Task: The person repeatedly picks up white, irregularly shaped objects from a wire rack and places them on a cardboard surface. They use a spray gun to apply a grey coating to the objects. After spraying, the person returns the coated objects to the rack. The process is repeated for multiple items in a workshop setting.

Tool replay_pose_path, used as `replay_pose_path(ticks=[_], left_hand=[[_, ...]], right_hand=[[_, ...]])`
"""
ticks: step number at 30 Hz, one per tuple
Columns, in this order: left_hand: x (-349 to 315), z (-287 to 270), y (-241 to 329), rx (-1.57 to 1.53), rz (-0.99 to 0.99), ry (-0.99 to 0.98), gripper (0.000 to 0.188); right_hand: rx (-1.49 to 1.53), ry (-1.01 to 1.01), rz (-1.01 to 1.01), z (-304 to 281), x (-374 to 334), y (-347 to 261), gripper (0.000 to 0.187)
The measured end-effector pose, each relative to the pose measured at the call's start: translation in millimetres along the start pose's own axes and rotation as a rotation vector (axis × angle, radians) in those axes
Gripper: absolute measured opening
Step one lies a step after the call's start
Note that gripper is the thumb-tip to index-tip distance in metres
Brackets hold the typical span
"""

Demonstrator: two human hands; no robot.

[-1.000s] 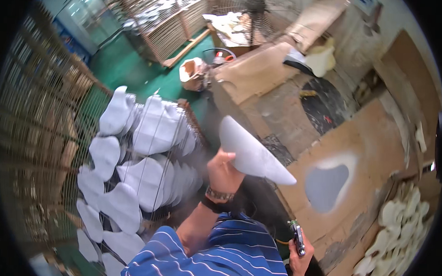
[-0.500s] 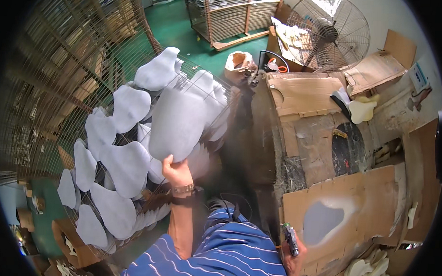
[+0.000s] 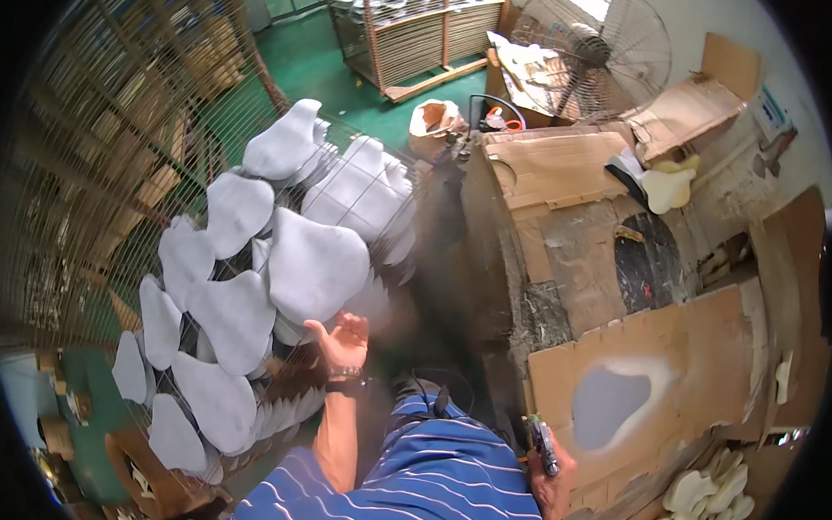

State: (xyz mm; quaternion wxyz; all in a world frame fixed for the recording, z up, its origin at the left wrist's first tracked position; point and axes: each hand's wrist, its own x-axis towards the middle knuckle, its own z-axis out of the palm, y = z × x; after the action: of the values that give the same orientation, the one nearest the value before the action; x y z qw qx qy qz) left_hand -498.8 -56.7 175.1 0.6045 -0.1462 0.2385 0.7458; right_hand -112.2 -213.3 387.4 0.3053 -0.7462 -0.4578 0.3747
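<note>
In the head view, the left hand [image 3: 343, 338] is raised with the palm up and fingers spread, holding nothing. Its fingertips sit just below a grey-white shaped piece [image 3: 317, 264] that lies on a wire rack [image 3: 208, 175] at the left. It is too close to tell whether the fingers touch that piece. More such pieces [image 3: 235, 320] overlap across the rack, from the far top near the green floor [image 3: 299, 63] down to the near left edge.

The right hand [image 3: 550, 474] is low at the near right, closed around a small dark tool [image 3: 543, 443] that points upward.

Right of the person's striped shirt [image 3: 426, 485] stands a surface covered in cardboard [image 3: 688, 347]. A grey patch in the same outline as the pieces [image 3: 608, 404] is marked on it. Cream-coloured pieces [image 3: 701, 504] are heaped at the near right corner.

Farther off, a cream piece [image 3: 668, 184] lies on more cardboard, with a fan [image 3: 590, 51] behind it and a shelved trolley [image 3: 424, 26] at the far centre.
</note>
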Motion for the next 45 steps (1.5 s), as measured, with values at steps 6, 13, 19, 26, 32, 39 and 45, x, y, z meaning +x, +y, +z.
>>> replay_pose_path(ticks=[6, 13, 19, 26, 32, 39, 45], left_hand=[[23.6, -43.3, -69.8, 0.641, -0.332, 0.045, 0.042], [132.2, -164.7, -117.0, 1.62, -1.121, 0.031, 0.04], [197.4, -172.6, -173.9, 1.824, -0.939, -0.059, 0.031], [234.8, -137.5, -247.0, 1.96, -0.999, -0.324, 0.05], [224.2, -102.7, -272.6, 1.954, -0.907, -0.368, 0.042], [227.4, -149.8, -227.6, 2.045, -1.073, -0.242, 0.033], [219.9, -172.7, -209.8, 2.126, -1.05, -0.254, 0.031]], right_hand=[[0.139, 0.175, 0.097, -9.0, -34.8, -3.9, 0.046], [0.03, 0.473, 0.111, -15.0, -48.1, 40.9, 0.046], [0.021, 0.736, 0.342, -6.2, -42.7, 22.0, 0.049], [0.002, 1.023, 0.338, 1.3, -48.5, 21.0, 0.053], [0.047, 0.826, 0.328, 4.6, -53.0, 25.0, 0.047], [0.029, 1.022, 0.283, -25.3, -33.0, 38.2, 0.05], [-0.005, 0.816, 0.341, -25.1, -55.5, 42.5, 0.048]])
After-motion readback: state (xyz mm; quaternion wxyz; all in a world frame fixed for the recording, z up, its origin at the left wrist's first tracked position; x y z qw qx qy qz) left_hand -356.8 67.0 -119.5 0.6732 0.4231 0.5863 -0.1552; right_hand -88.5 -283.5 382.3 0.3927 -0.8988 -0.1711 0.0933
